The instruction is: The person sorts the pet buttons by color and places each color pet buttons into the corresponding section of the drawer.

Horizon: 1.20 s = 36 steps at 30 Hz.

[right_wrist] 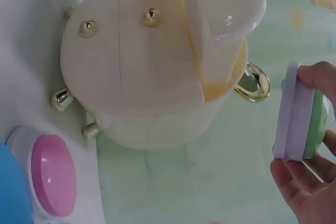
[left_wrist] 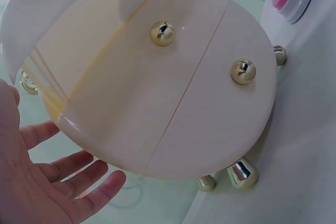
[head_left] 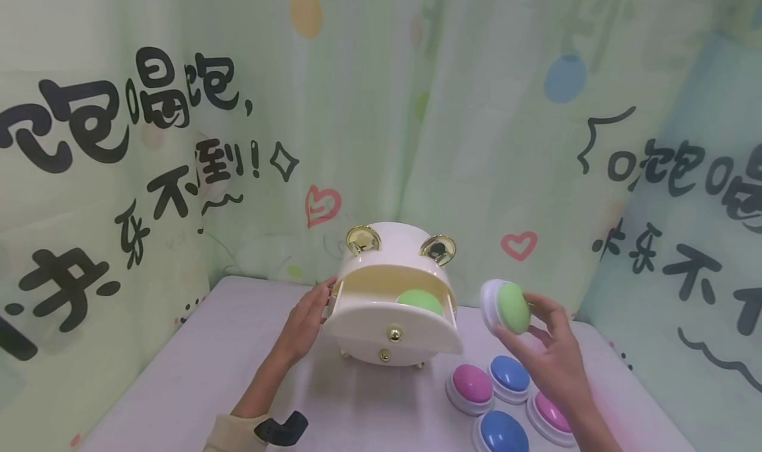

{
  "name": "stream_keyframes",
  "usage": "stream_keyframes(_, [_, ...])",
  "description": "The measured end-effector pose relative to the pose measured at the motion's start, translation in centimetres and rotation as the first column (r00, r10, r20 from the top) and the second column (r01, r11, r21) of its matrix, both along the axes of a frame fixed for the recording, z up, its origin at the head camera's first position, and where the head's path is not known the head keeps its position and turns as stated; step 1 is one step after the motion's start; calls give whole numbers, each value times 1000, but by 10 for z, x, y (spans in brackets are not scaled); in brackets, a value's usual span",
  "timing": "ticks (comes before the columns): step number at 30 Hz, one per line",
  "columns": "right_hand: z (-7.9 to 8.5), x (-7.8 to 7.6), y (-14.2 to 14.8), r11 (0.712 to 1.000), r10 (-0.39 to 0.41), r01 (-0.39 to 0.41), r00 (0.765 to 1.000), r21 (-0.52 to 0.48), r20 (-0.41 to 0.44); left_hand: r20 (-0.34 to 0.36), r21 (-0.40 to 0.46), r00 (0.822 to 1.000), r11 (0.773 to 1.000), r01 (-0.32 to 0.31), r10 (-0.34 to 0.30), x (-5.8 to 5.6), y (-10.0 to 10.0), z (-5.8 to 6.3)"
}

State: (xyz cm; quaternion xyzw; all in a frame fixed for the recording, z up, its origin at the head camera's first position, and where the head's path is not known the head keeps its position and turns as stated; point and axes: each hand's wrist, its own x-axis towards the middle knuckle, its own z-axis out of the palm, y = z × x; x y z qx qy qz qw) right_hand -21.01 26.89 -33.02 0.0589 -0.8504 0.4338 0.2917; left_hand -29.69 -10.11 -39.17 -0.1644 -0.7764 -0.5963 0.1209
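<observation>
A cream storage box [head_left: 411, 240] with gold ear shapes and gold feet stands on the table. Its upper drawer [head_left: 360, 326] is pulled out, and a green push button [head_left: 419, 299] lies inside, partly hidden by the drawer front. My left hand [head_left: 303, 323] is at the box's left side; in the left wrist view its fingers [left_wrist: 73, 166] spread loosely along the edge. Right of the box, my right hand [head_left: 553, 353] pinches a second green push button [head_left: 512, 308] by its rim, raised above the table. Its white base [right_wrist: 289, 114] faces the box.
Two pink push buttons, one nearer [head_left: 473, 383] and one under the right forearm [head_left: 552, 410], sit on the table with two blue ones, a back one [head_left: 510, 373] and a front one [head_left: 503, 432]. Printed curtains [head_left: 381, 121] hang behind and beside the table [head_left: 196, 372].
</observation>
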Motion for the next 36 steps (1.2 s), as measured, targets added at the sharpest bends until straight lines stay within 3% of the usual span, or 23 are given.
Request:
stream_keyframes(11, [8,-2,-18,989,36,-35,999,145,1,-12,1,1000,1000,-5,5,0,0,0])
stream_keyframes(19, [20,-8,-26,963,137,-127,990,238,-26,-13,0,1000,1000,-14,14,0,1,0])
stream_keyframes(23, [24,-13,-29,948,189,-171,981,269,-40,-11,5,1000,1000,-14,14,0,1,0])
stream_keyframes(36, [34,-24,-40,913,243,-226,970,339,-9,-13,2,1000,1000,-3,3,-1,0,0])
